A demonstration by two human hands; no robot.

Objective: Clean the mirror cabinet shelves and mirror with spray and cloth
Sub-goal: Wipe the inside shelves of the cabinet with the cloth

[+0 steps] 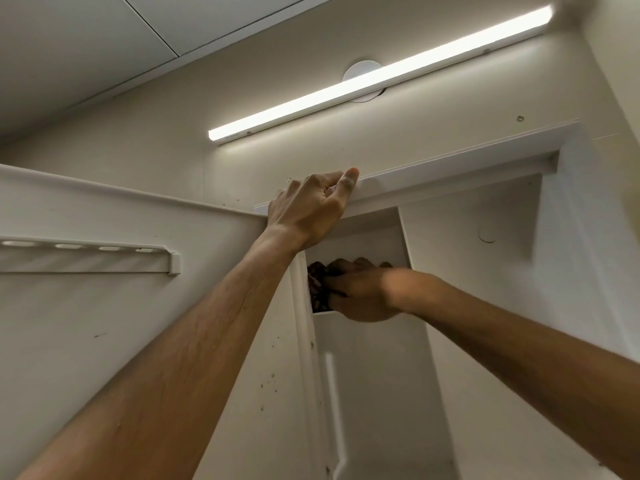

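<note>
The white mirror cabinet (467,168) hangs open above me, seen from below. My left hand (308,209) grips its top front edge, fingers over the rim and thumb along the face. My right hand (360,292) reaches into the top compartment and presses a dark patterned cloth (317,289) against the left inner wall, just above the upper shelf (367,323). The hand is blurred. No spray bottle or mirror surface is in view.
The open cabinet door (104,306) spreads to the left, with a slotted white rail (86,259) on its inner side. A lit tube lamp (377,77) is fixed on the wall above. Dark specks dot the cabinet frame (270,379) lower down.
</note>
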